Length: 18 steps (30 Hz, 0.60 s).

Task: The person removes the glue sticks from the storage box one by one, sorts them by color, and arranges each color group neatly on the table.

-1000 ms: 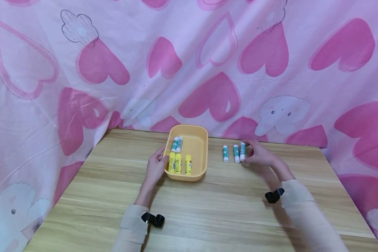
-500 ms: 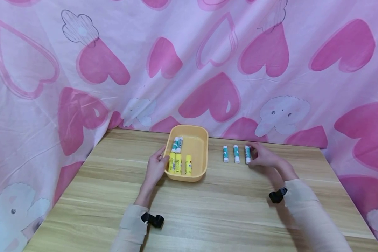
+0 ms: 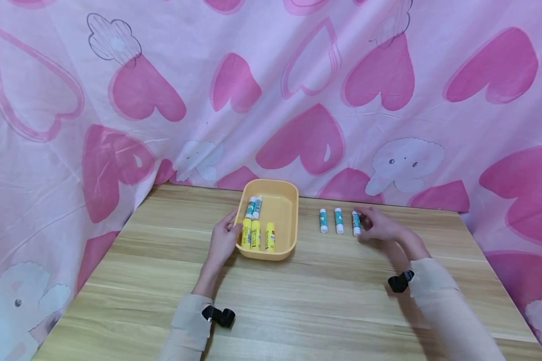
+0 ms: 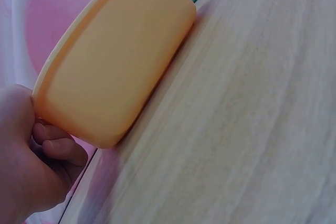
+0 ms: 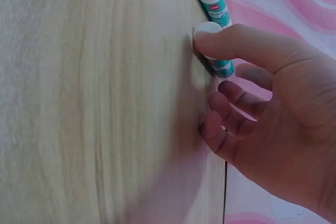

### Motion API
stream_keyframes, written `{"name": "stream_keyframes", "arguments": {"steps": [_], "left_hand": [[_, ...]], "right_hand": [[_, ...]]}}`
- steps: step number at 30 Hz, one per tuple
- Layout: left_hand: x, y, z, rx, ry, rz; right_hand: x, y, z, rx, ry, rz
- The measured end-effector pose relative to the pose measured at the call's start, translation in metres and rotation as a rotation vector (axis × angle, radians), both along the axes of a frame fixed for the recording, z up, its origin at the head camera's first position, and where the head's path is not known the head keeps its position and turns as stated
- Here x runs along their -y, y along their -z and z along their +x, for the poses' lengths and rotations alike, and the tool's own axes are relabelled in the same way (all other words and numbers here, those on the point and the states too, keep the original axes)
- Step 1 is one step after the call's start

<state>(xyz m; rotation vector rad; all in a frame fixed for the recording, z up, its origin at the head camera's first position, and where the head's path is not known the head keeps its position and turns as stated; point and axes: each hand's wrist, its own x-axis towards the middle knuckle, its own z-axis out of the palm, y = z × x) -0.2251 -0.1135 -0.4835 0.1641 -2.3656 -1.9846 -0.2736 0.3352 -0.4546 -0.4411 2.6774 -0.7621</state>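
Note:
A shallow orange-yellow tray [image 3: 288, 254] sits on the table, and my left hand [image 3: 224, 238] grips its left rim. In the left wrist view, the curled fingers [image 4: 63, 150] show beneath the tray's edge. Inside lie two teal-and-white glue sticks [image 3: 250, 207] side by side, with three yellow glue sticks [image 3: 255, 234] nearer me. To the right, two teal-and-white glue sticks [image 3: 339, 221] lie apart on the table. Beside them my right hand [image 3: 379, 224] pinches a third teal-and-white glue stick [image 3: 356, 223] lengthwise, the thumb on its white near end; the far end is partly hidden in the right wrist view.
The wood-grain table [image 3: 293, 306] runs back to a pink curtain [image 3: 271, 90] with hearts, which hangs right behind the tray and sticks. A black wrist camera [image 3: 400, 281] is worn on the right sleeve, another black camera [image 3: 219, 316] on the left.
My right hand has moved its glue stick to the right, away from the middle one, leaving a gap between them. The left hand and the tray have stayed put.

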Motion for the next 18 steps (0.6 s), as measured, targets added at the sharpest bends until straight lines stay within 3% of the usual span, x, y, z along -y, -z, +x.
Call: {"name": "stream_keyframes", "arguments": {"steps": [4,9,10,18], "left_hand": [[-0.001,-0.006,0.003,0.005,0.007,0.001],[0.000,-0.006,0.003,0.007,0.011,-0.001],[0.001,-0.001,0.001,-0.001,0.006,-0.003],[0.000,0.000,0.001,-0.010,0.000,-0.006]], "right_hand": [[-0.002,-0.004,0.004,0.016,0.010,-0.008],[-0.002,-0.010,0.006,0.019,0.028,-0.035],[-0.001,-0.011,0.006,0.013,0.031,-0.039],[0.011,-0.024,0.002,-0.150,0.012,-0.098]]}}
